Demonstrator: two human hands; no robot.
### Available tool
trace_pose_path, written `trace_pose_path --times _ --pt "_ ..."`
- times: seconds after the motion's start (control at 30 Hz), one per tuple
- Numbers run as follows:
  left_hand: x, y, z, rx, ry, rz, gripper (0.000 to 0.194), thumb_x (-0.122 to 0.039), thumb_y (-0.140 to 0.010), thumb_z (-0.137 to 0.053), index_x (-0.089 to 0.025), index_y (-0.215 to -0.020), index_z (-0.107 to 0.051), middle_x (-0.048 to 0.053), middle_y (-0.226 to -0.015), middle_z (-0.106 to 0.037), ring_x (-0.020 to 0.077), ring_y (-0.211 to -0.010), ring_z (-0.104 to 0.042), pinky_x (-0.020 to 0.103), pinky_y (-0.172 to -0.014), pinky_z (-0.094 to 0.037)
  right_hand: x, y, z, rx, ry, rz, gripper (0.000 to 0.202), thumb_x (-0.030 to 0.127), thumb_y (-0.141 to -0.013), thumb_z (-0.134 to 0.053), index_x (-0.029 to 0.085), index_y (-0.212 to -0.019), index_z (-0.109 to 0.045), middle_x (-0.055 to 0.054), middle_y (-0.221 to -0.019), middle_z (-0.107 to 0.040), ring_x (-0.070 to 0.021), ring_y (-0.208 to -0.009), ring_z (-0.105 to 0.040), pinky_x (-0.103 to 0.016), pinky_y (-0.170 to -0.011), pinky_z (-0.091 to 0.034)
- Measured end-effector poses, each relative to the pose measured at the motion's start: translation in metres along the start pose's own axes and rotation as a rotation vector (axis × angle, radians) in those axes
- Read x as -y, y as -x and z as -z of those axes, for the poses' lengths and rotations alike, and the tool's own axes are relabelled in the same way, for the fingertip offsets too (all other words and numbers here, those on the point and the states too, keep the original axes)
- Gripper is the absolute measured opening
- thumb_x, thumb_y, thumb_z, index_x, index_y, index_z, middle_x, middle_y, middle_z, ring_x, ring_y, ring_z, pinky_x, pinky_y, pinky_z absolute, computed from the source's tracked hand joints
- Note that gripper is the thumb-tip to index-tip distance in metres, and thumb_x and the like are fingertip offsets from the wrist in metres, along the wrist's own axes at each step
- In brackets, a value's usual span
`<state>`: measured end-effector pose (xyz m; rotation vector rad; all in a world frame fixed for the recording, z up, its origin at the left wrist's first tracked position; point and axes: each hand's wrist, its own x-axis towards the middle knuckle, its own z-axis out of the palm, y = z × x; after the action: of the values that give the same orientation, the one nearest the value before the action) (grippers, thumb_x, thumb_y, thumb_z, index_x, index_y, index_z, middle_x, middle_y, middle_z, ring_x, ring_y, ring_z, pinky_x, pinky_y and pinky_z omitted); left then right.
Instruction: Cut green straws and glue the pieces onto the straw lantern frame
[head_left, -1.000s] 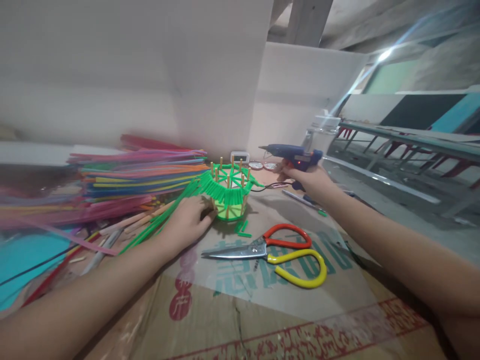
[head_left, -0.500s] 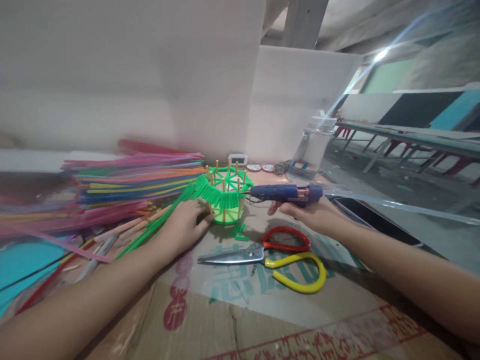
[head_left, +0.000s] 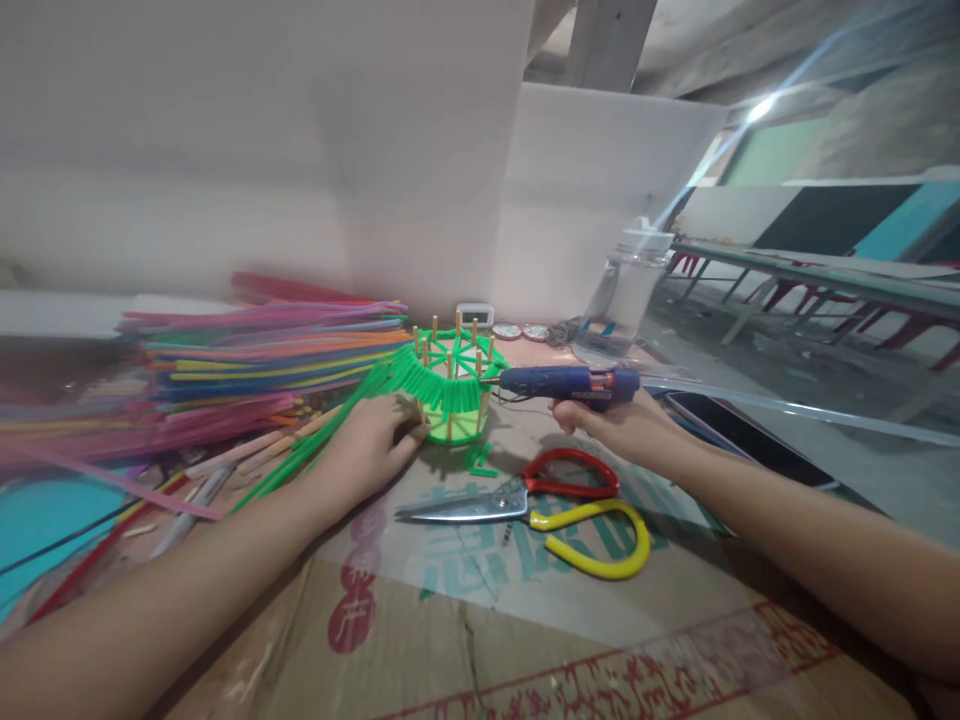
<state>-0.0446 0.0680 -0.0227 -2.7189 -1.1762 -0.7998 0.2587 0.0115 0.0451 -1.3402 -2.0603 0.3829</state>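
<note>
A small round basket frame (head_left: 455,425) with upright wooden sticks stands on the cardboard, partly wrapped in green pipe cleaners (head_left: 431,385). My left hand (head_left: 382,435) is closed at its left side, fingers against the frame's edge; whatever they pinch is hidden. In my right hand (head_left: 607,415) is a dark blue glue gun (head_left: 551,382), its nozzle pointing left at the right side of the wrapped band. Whether the tip touches cannot be made out. Scissors (head_left: 517,500) with one red and one yellow handle lie open in front, beside short green offcuts (head_left: 480,462).
Bundles of coloured pipe cleaners (head_left: 277,350) lie at the left. Behind are a small digital timer (head_left: 475,315) and a clear water bottle (head_left: 619,295). A phone (head_left: 750,440) lies at the right by a clear glue stick (head_left: 810,408). White panels (head_left: 420,150) stand at the back.
The fingers of my right hand have curled in further around the glue gun's handle. The gun's nozzle stays by the basket frame, and my left hand has hardly moved.
</note>
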Motion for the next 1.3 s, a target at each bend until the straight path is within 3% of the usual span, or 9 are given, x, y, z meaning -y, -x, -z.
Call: trace_pose_path --times 0.17,0.33,0.47,0.67,0.93,1.3 --pt "-0.0006 0.0000 -0.0001 0.005 -0.006 0.001 0.020 -0.028 -0.092 -0.052 -0.017 -0.080 -0.064 0.005 -0.078 -0.065 0.0214 -0.079 -0.061 0.033 -0.073 -0.043 0.0003 -0.0008 -0.0019 -0.060 0.000 0.071 0.028 0.049 -0.085 -0.061 0.024 -0.076 -0.068 -0.004 -0.058 -0.063 -0.0251 -0.068 -0.064 -0.037 -0.061 -0.052" --pt "-0.0014 -0.0004 0.0005 0.007 -0.005 0.004 0.021 -0.028 -0.092 -0.052 -0.017 -0.080 -0.064 0.006 -0.080 -0.066 0.0209 -0.079 -0.061 0.033 -0.073 -0.043 0.0025 -0.0008 -0.0042 -0.071 -0.029 0.106 0.033 0.050 -0.086 -0.060 0.024 -0.104 -0.071 -0.008 -0.082 -0.073 -0.0297 -0.090 -0.069 -0.045 -0.079 -0.056" --pt "-0.0022 -0.0009 0.0010 0.005 -0.015 0.007 0.021 -0.028 -0.092 -0.052 -0.017 -0.079 -0.065 0.005 -0.079 -0.066 0.0210 -0.078 -0.061 0.032 -0.072 -0.043 0.0011 -0.0014 -0.0040 -0.056 -0.022 0.136 0.039 0.052 -0.087 -0.058 0.026 -0.113 -0.069 -0.007 -0.099 -0.075 -0.0304 -0.102 -0.068 -0.049 -0.092 -0.054" --pt "-0.0016 0.0003 0.0011 0.014 -0.014 0.011 0.022 -0.029 -0.092 -0.051 -0.017 -0.080 -0.064 0.005 -0.079 -0.065 0.0210 -0.078 -0.060 0.032 -0.072 -0.042 0.0020 -0.0025 -0.0021 -0.030 -0.016 0.145 0.038 0.050 -0.087 -0.058 0.026 -0.115 -0.069 -0.006 -0.111 -0.073 -0.0293 -0.106 -0.067 -0.046 -0.095 -0.054" --pt "-0.0016 -0.0005 0.0009 -0.002 -0.028 0.003 0.021 -0.028 -0.092 -0.052 -0.017 -0.078 -0.064 0.005 -0.076 -0.063 0.0208 -0.076 -0.059 0.032 -0.071 -0.041 0.0081 -0.0025 -0.0029 -0.051 -0.024 0.137 0.044 0.055 -0.085 -0.059 0.027 -0.118 -0.068 -0.008 -0.102 -0.075 -0.0321 -0.108 -0.066 -0.053 -0.102 -0.048" --pt "-0.0016 0.0009 0.0018 -0.011 -0.021 -0.010 0.021 -0.028 -0.092 -0.052 -0.017 -0.077 -0.063 0.004 -0.075 -0.062 0.0203 -0.075 -0.058 0.032 -0.070 -0.041 0.0058 0.0013 -0.0028 -0.028 -0.085 0.041 0.035 0.056 -0.080 -0.064 0.023 -0.092 -0.071 -0.008 -0.088 -0.075 -0.0288 -0.085 -0.070 -0.044 -0.079 -0.060"
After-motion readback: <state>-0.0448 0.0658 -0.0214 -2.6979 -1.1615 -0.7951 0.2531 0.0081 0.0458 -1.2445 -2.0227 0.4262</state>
